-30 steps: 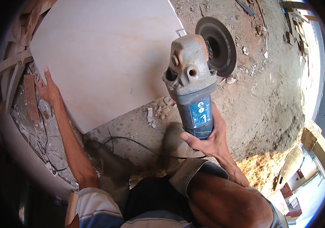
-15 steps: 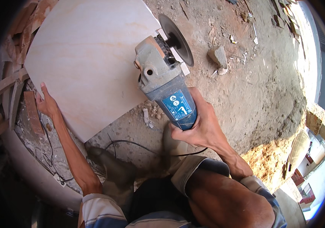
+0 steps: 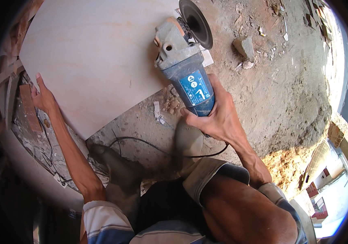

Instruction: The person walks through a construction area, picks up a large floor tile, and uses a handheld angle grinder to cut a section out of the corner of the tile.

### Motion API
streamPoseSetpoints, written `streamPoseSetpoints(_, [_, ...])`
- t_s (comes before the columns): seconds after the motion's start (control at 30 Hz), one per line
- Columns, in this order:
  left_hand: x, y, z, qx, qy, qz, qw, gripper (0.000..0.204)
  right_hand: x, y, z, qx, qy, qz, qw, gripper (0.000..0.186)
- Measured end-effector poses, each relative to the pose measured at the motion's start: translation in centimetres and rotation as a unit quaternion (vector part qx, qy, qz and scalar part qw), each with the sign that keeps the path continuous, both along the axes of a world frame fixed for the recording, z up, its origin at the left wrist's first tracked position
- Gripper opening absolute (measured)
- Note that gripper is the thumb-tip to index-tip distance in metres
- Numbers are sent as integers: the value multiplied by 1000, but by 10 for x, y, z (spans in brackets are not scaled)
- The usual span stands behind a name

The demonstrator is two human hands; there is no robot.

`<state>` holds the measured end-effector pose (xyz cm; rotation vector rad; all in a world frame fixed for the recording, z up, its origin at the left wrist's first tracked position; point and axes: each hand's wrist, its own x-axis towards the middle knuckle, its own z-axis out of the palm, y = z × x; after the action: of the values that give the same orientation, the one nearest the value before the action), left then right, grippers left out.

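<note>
My right hand (image 3: 218,112) is wrapped round the blue body of an angle grinder (image 3: 178,57), thumb on its near end. The grinder's grey head points away from me. Its dark cutting disc (image 3: 198,24) stands on edge beside the right edge of a large pale tile (image 3: 88,61). Whether the disc touches the tile, I cannot tell. At the tile's left edge, my left hand (image 3: 45,97) grips the rim, thumb up along it and fingers curled beneath. A narrow white strip of tile (image 3: 207,58) shows just right of the grinder.
A black cable (image 3: 153,146) curves over the ground between my feet and the tile. A grey stone (image 3: 245,48) and rubble lie on the dirt to the right. Wood scraps (image 3: 11,93) are piled at the left, with a reddish-brown strip (image 3: 30,107) by my left hand.
The whole view has shifted slightly, so the tile and stone sit higher in it. The grinder has moved a little farther from me. Both hands keep their hold.
</note>
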<state>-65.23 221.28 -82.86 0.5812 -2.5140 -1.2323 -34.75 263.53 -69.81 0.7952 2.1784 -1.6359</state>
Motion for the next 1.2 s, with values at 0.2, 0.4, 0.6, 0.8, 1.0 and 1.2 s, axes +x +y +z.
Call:
streamPoseSetpoints(0.2, [-2,-7,-3,-43,-12,3,999,91,1,0,-5,-15,3,-11,1000,66])
streamPoseSetpoints(0.4, [0,-4,-1,-30,-18,1,999,95,1,2,-7,-35,-36,-21,999,71])
streamPoseSetpoints(0.6, [-3,-9,-3,-45,-28,12,999,97,6,-1,-15,-20,10,-20,1000,70])
streamPoseSetpoints(0.8, [-3,-8,-3,-39,-20,6,999,101,5,-2,-15,-21,1,-20,1000,68])
streamPoseSetpoints(1.0, [-6,-13,-9,-32,-17,7,999,101,9,0,-18,-23,5,-16,1000,68])
streamPoseSetpoints(1.2, [-7,-14,-8,-29,-25,5,999,100,7,-2,-15,-5,6,-18,1000,66])
